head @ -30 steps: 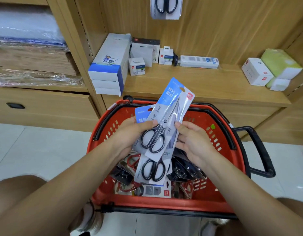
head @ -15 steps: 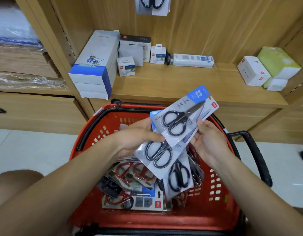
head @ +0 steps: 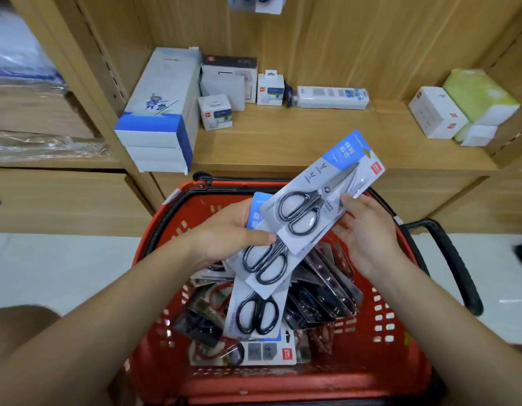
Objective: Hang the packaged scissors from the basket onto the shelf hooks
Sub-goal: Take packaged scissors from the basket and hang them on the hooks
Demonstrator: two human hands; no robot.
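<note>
Holding a fan of scissors packs [head: 261,288] over the red basket [head: 312,388] in the lower middle of the frame, the left hand [head: 224,238] has its fingers curled round them. The right hand [head: 368,238] pinches the top scissors pack [head: 321,194] by its edge. Loose packs [head: 321,288] lie in the basket.

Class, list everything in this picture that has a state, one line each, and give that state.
top scissors pack, tilted, pinched by the right hand.
lower scissors packs, fanned, gripped by the left hand.
red basket, holds loose packs; black handle folded outward.
hung scissors pack, on the back panel, cut off by the frame.
drawer, shut.
</note>
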